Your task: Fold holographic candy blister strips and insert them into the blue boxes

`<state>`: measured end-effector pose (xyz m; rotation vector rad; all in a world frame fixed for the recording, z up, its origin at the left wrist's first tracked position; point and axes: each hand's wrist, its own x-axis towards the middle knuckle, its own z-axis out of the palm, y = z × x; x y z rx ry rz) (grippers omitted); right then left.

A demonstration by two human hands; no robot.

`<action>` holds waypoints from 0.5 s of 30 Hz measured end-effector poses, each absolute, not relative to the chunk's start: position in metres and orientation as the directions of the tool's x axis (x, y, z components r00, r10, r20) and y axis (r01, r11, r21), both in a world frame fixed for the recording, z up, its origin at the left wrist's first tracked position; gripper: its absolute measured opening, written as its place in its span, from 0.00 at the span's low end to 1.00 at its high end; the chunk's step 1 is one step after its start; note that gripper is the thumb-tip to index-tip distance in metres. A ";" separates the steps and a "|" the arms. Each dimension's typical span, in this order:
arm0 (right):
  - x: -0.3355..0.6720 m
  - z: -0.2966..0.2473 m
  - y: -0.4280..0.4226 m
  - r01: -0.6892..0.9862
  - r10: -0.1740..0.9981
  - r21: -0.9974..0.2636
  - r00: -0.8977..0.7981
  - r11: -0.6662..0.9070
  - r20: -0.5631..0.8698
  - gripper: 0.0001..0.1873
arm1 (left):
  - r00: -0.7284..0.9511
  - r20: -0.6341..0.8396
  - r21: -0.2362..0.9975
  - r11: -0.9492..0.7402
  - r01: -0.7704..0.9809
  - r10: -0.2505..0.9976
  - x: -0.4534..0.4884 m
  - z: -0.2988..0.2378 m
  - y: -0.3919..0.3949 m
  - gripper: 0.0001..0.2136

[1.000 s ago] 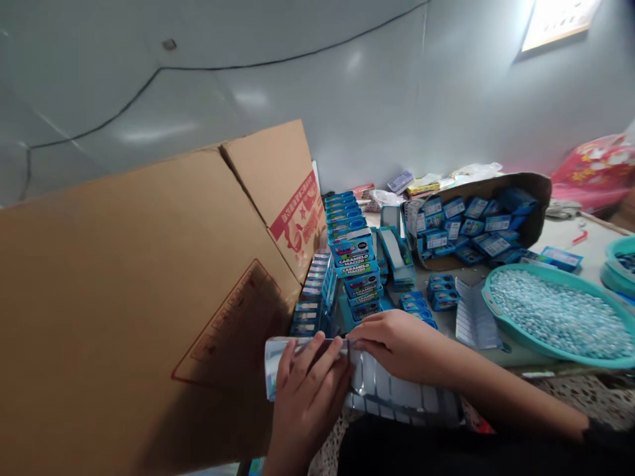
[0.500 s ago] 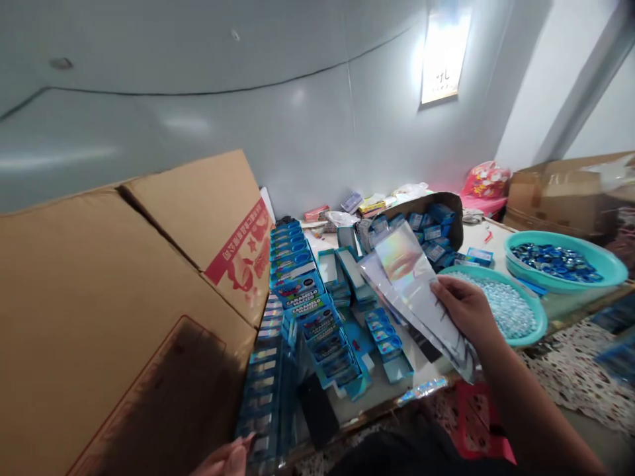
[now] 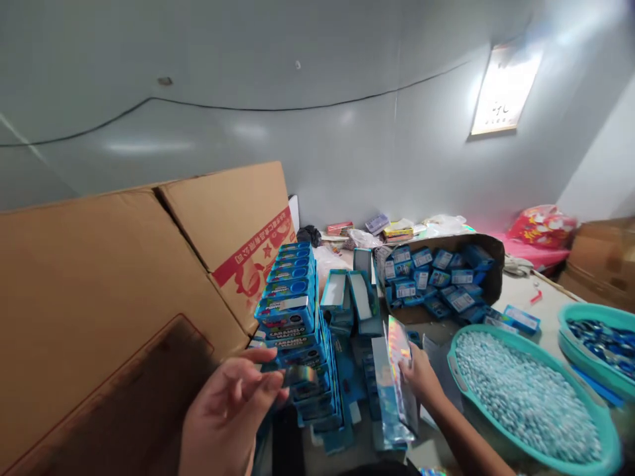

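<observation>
My left hand [image 3: 231, 410] pinches a small iridescent sticker [image 3: 301, 377] between thumb and forefinger, just in front of the stack of blue candy boxes [image 3: 288, 317]. These boxes read "CARAMELO MACIZO" and have round blue windows on top. The nearest upper box carries a pale strip. My right hand [image 3: 421, 377] grips a few shiny holographic sticker sheets [image 3: 401, 377], held nearly upright over the table. Behind the sheets a short row of small blue boxes [image 3: 370, 383] is partly hidden.
A tall brown carton [image 3: 124, 277] walls off the left. Open blue trays [image 3: 335, 291] stand mid-table, beside a dark-edged box [image 3: 496, 264] full of small blue boxes. On the right are a turquoise basin [image 3: 454, 370] of pale wrapped candies and another basin [image 3: 565, 324] with dark blue pieces.
My left hand has risen from the bottom edge to the box stack, holding the sticker. My right hand has lowered and turned the sheets on edge. The view has swung left.
</observation>
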<state>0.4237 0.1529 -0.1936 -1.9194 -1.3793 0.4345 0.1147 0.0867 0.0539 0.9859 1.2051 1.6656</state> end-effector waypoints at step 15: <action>0.307 0.126 0.164 -0.272 0.859 -0.883 -0.249 0.382 0.448 0.11 | -0.128 0.296 0.950 -0.306 -0.065 0.947 0.122 0.144 0.158 0.16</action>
